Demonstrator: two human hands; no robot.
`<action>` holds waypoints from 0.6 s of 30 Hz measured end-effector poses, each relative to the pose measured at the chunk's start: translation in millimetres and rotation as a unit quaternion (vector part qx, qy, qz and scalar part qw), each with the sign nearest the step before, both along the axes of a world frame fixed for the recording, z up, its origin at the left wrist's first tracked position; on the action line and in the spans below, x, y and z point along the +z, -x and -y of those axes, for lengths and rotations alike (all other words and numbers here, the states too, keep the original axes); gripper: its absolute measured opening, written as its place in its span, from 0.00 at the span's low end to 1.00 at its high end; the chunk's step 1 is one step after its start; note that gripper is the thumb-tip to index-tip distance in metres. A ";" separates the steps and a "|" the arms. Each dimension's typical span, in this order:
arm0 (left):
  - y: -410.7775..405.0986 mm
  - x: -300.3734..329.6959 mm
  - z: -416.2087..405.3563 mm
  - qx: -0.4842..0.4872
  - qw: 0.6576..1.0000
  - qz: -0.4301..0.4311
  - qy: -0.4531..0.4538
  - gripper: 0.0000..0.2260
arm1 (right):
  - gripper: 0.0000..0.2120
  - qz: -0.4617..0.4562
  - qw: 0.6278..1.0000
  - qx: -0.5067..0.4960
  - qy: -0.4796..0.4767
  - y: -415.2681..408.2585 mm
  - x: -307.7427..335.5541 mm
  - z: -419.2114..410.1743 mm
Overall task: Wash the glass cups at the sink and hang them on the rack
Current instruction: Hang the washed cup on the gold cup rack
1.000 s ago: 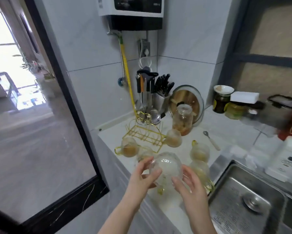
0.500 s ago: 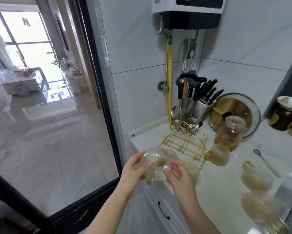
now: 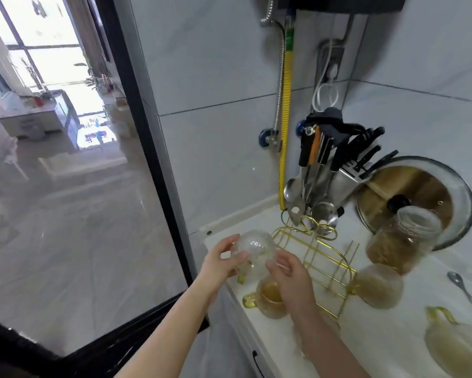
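Glass cup (image 3: 252,248) held in both hands, carried left from sink to rack (image 3: 315,264); hanging next.

The clear glass cup (image 3: 252,248) has a bumpy, textured surface that catches the light. The rack (image 3: 315,264) is thin gold-coloured metal wire, shiny. The desk (image 3: 371,339) looks like smooth, glossy white stone. Near its back corner stand polished steel utensils (image 3: 308,192), a wooden board (image 3: 417,192) behind a glass lid (image 3: 462,197), and a glass jar (image 3: 403,238).
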State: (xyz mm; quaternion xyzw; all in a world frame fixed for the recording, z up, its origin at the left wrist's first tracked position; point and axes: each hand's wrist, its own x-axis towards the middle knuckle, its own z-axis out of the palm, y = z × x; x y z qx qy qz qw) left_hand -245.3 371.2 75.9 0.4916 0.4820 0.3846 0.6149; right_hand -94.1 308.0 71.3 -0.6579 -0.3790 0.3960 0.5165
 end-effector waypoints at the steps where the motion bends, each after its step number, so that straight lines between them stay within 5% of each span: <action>1: -4.0 -2.8 -6.9 0.000 1.000 -0.004 0.005 0.21 | 0.12 0.005 1.000 0.001 0.006 -2.8 -1.4 -5.9; 18: -35.5 -54.2 -90.0 -0.134 0.986 -0.084 0.053 0.21 | 0.18 0.159 0.974 -0.038 0.159 -12.7 -35.9 -69.2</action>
